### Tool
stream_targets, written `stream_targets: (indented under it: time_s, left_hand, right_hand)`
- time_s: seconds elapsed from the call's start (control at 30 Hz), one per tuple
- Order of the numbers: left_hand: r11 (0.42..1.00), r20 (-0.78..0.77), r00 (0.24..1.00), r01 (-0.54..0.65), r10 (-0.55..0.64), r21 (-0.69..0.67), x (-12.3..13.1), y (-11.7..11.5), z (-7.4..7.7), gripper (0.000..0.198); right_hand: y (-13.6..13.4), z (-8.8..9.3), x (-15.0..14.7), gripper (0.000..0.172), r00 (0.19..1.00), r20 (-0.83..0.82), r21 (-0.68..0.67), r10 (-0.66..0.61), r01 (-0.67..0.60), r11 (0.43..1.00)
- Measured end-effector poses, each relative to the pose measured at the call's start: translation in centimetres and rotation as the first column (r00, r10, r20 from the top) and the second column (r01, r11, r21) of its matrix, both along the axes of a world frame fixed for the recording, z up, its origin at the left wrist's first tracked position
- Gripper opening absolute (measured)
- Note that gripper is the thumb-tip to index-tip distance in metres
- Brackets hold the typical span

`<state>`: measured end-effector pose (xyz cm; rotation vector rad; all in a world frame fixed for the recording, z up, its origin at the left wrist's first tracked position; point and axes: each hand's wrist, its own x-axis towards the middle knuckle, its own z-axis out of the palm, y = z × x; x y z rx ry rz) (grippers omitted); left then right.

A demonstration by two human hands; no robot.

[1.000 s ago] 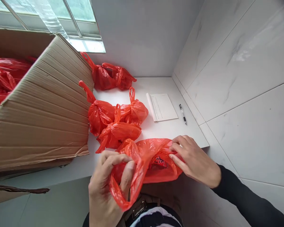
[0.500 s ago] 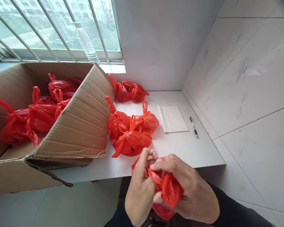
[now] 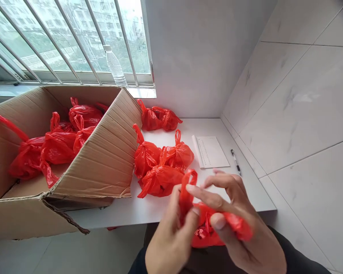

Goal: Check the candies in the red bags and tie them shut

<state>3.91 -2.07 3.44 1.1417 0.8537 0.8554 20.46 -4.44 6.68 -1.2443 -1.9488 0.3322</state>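
Low in the view, at the desk's front edge, a red plastic bag (image 3: 207, 236) hangs between my two hands, with small dark red pieces showing inside. My left hand (image 3: 168, 232) is closed on one of its handles, which stands up as a loop above the fingers. The other handle lies across my right hand (image 3: 246, 220), held in the palm near the thumb. Its index finger reaches toward the left handle loop, and the fingers are slightly blurred. Just beyond the hands, several tied red bags (image 3: 161, 179) sit bunched together on the desk.
A large open cardboard box (image 3: 103, 152) at left holds several tied red bags (image 3: 58, 146). More tied bags (image 3: 161, 118) lie against the wall. A notepad (image 3: 213, 152) and a pen (image 3: 236, 161) are on the white desk (image 3: 117, 215). A clear bottle (image 3: 116, 68) stands on the windowsill.
My hands have moved apart and slightly right. The bag's bunched handles are now separated, one in each hand. The whole scene sits slightly lower and further right in view.
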Motion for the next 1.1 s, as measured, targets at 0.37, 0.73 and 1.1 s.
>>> stream_targets:
  time_s: [0.37,0.73,1.1]
  left_hand:
    - [0.960,-0.415,0.890,0.258,-0.190,0.112,0.1,0.0,0.1,0.025]
    - [0.990,0.013,0.992,0.130,-0.129,-0.057,-1.5,3.9,0.0,0.034]
    - [0.836,-0.408,0.912,0.196,0.036,0.513,-4.9,4.1,-0.5,0.039]
  right_hand:
    - [3.1,1.1,0.3,0.035,0.991,0.006,-0.320,0.137,-0.128,0.939]
    - [3.6,0.5,2.0,0.023,0.953,-0.285,-0.448,0.105,-0.229,0.864]
    - [6.6,-4.9,-0.1,0.037,0.895,-0.431,-0.572,0.115,-0.370,0.733]
